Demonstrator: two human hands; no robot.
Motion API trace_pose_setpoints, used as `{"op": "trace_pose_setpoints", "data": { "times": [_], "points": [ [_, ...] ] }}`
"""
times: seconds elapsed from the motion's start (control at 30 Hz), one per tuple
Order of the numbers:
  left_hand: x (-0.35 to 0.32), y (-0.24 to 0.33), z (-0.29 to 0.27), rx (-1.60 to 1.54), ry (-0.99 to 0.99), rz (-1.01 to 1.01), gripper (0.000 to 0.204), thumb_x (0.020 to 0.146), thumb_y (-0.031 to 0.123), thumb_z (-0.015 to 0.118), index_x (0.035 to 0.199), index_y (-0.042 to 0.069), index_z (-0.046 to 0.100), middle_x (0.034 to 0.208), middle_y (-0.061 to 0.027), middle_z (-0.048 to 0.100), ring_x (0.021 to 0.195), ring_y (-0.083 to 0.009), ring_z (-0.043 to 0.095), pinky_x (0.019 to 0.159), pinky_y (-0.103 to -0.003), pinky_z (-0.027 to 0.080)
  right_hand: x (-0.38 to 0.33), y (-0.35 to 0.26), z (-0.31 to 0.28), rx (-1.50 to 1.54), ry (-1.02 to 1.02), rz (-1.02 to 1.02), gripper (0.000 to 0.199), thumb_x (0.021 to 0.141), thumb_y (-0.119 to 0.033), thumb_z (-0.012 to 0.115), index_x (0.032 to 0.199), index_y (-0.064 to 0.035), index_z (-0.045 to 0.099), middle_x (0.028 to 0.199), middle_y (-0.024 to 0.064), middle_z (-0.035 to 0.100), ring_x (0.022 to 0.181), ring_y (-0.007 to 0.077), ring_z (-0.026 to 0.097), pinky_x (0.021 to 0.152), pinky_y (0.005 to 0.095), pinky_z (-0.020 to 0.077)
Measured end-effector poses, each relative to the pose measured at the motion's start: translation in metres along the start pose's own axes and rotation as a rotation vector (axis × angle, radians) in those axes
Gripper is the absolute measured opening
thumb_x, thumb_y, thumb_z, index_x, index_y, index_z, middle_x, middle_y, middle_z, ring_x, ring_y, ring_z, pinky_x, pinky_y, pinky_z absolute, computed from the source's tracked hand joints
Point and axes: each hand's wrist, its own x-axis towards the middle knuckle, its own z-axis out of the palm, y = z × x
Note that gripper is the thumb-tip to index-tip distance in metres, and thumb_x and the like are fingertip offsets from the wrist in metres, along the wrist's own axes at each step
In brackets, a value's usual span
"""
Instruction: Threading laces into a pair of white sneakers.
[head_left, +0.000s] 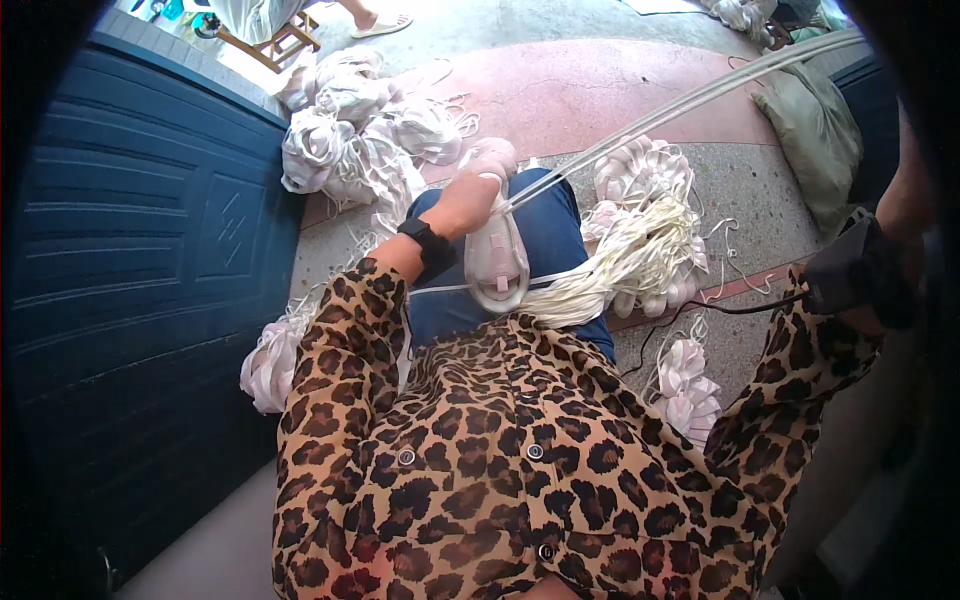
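Note:
A pale pink and white shoe (495, 255) lies across my lap on blue trousers (550, 255). My left hand (466, 206), with a black band at its wrist, is closed round the shoe's upper part. Long white laces (660, 125) run taut from the shoe up to the far right. On that side my right arm is raised, a dark strapped device with a cable round its wrist. Only part of my right hand (906, 185) shows at the dark rim; its fingers are hidden. A thick bundle of loose white laces (625, 260) drapes over my right thigh.
Bundled pink and white shoe pieces (350, 125) are heaped at the far left, with more bundles (645, 170) at my right. A blue panelled door (150, 210) stands at left. A stuffed sack (815, 135) leans at right. Another person's foot in a sandal (380, 24) shows at the top.

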Motion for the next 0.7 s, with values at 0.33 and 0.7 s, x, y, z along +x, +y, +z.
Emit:
{"op": "trace_pose_setpoints", "data": {
  "times": [0.33,0.7],
  "points": [
    [-0.022,-0.053,0.020,-0.723,-0.010,-0.001,0.023,0.087,0.009,0.063,0.107,-0.002,0.060,0.077,-0.0070,0.057,0.072,-0.0154,0.055,0.068,-0.029,0.048,0.030,0.015,-0.067,-0.130,0.093,0.023,0.018,0.101,-0.011,0.052,0.106,-0.0009,0.066,0.092,0.0074,0.068,0.078,0.0150,0.062,0.075,0.0302,0.0522],
    [0.048,-0.009,0.012,0.069,-0.105,0.314,0.017,0.081,0.017,0.063,0.085,0.004,0.073,0.086,-0.0185,0.072,0.087,-0.0369,0.070,0.073,-0.046,0.054,0.044,0.014,-0.111,-0.224,0.149,0.043,0.018,0.101,-0.012,0.053,0.107,-0.0009,0.066,0.093,0.0070,0.068,0.080,0.0152,0.062,0.077,0.0303,0.0520]
  ]
}}
